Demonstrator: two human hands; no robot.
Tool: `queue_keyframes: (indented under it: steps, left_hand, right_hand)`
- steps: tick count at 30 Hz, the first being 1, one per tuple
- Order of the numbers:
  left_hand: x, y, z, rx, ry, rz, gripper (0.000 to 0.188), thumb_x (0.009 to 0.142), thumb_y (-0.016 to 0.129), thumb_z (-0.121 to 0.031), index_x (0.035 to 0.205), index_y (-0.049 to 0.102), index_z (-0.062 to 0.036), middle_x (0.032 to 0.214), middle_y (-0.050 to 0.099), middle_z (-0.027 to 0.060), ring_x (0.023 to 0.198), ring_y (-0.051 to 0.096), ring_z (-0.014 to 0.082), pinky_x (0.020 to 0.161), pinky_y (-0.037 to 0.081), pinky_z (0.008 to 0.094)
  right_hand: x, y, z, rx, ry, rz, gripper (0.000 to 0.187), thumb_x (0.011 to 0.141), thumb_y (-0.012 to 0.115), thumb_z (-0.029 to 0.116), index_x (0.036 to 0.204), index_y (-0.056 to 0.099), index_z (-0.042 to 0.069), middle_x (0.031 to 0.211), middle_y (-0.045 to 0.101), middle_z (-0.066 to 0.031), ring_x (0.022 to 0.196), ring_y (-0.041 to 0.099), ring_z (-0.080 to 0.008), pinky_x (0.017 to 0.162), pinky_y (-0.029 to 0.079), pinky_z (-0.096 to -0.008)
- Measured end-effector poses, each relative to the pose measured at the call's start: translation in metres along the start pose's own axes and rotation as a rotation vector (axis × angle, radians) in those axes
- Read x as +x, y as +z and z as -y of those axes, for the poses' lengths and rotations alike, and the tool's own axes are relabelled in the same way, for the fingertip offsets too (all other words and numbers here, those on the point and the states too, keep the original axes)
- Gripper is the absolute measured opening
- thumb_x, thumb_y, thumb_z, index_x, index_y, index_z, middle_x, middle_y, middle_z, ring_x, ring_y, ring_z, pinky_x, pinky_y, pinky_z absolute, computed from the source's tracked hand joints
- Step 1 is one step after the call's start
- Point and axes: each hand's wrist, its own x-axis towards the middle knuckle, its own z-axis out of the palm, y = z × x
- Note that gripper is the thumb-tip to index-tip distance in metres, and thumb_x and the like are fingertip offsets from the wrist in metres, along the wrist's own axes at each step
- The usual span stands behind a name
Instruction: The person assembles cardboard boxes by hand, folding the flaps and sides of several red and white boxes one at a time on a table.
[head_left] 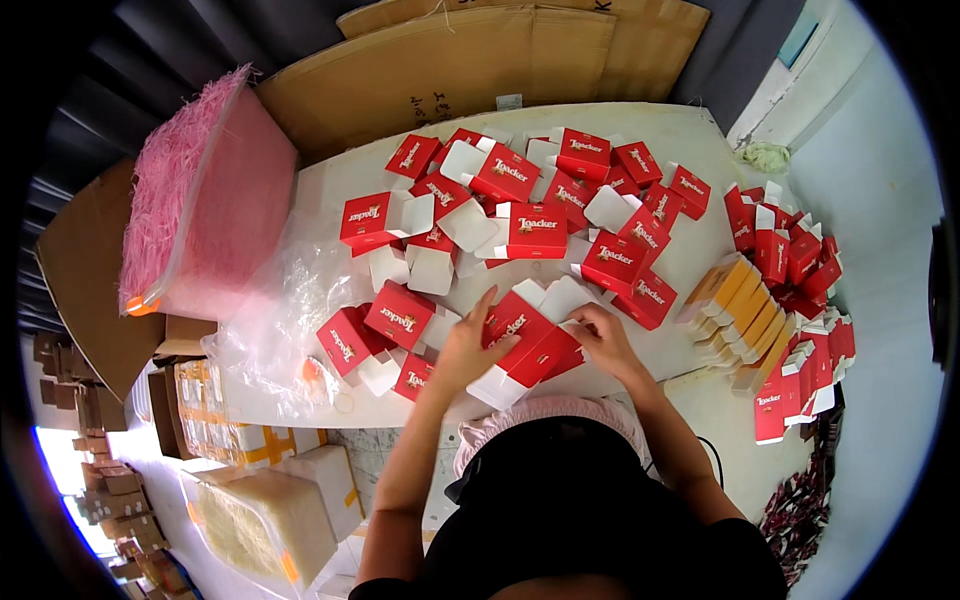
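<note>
A red carton (pixel 520 335) with white flaps, unfolded into a box shape, lies tilted at the table's near edge. My left hand (pixel 465 350) rests against its left side, thumb and forefinger spread apart with the thumb over the red face. At the upper right corner my right hand (pixel 607 342) has its fingers closed at the white flap (pixel 566 298). Part of another red carton (pixel 572 366) shows underneath, mostly hidden. Close to my left hand lie more red cartons (pixel 402 316) with white flaps standing out.
Many red cartons (pixel 535 230) cover the white table (pixel 680 125). Left stands a clear tub of pink paper shred (pixel 180 180), beside crumpled clear plastic (pixel 285 320). At right are flat yellow-edged stacks (pixel 735 310) and bundled red cartons (pixel 800 385). Cardboard sheets (pixel 450 65) lean behind.
</note>
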Motion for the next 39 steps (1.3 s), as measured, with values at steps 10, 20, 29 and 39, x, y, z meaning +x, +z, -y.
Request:
queue_keyframes:
  steps: [10,20,29,39]
  left_hand:
    - [-0.053,-0.024,0.016,-1.02,-0.067,0.64,0.097,0.065,0.071,-0.046,0.135,0.024,0.0026,0.129,0.042,0.0142,0.117,0.042,0.0218,0.096,0.034,0.0346]
    - [-0.05,-0.004,-0.015,-1.106,0.216,0.535,0.11,0.057,0.075,-0.025,0.14,0.007,-0.0044,0.139,0.029,0.0163,0.126,0.034,0.0283,0.103,0.026,0.0403]
    - [-0.042,-0.018,-0.034,-0.799,0.36,0.248,0.091,0.06,0.065,-0.002,0.139,0.021,-0.0123,0.13,0.036,0.0067,0.119,0.037,0.0177,0.1,0.027,0.0306]
    - [-0.046,-0.015,-0.042,-0.956,0.281,0.256,0.043,0.076,0.057,0.0,0.116,0.04,-0.0044,0.11,0.047,0.0054,0.103,0.046,0.0111,0.087,0.038,0.0257]
  right_hand:
    - [-0.018,-0.01,0.077,0.38,0.095,0.18,0.008,0.085,0.053,0.003,0.088,0.058,-0.003,0.072,0.056,-0.0035,0.051,0.05,-0.0068,0.045,0.039,-0.0209]
    - [-0.017,-0.01,0.07,0.951,-0.06,0.227,0.017,0.085,0.051,0.003,0.102,0.051,0.0,0.101,0.055,-0.0092,0.081,0.056,-0.0126,0.064,0.048,-0.0237]
    - [-0.004,0.009,0.107,1.378,0.316,0.172,0.055,0.081,0.058,0.012,0.13,0.032,0.01,0.12,0.046,-0.0072,0.111,0.046,-0.0179,0.092,0.041,-0.0336]
    - [-0.018,-0.004,0.108,0.608,-0.033,0.373,0.054,0.091,0.04,0.039,0.129,0.039,0.001,0.119,0.052,-0.0115,0.104,0.051,-0.0191,0.09,0.039,-0.032]
